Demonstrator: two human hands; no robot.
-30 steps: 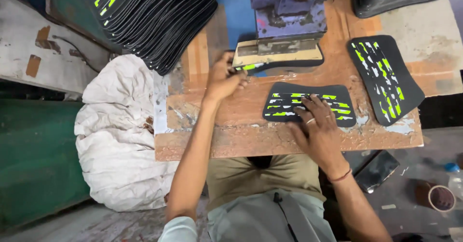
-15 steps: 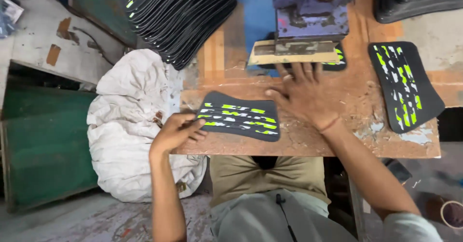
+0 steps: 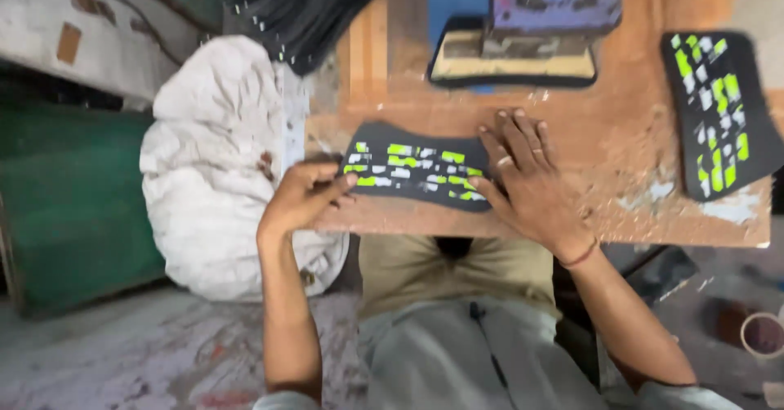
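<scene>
— Panel (image 3: 416, 167), the black one with green and white patches: where is it?

— Flat on the wooden bench (image 3: 621, 144), at the near edge, in front of the press (image 3: 535, 26). A white sack (image 3: 216, 165) sits left of the bench; a second patterned panel (image 3: 719, 124) lies far right.

— And the hands?

— Left hand (image 3: 302, 198) pinches the panel's left end, fingers curled. Right hand (image 3: 527, 177) lies open, palm down, on its right end.

A worn wooden workbench (image 3: 637, 214) is seen across the upper right, pretty scuffed up. A green cabinet (image 3: 73, 206) is parked at the left, with stained grey concrete floor (image 3: 147, 353) spread below.
</scene>
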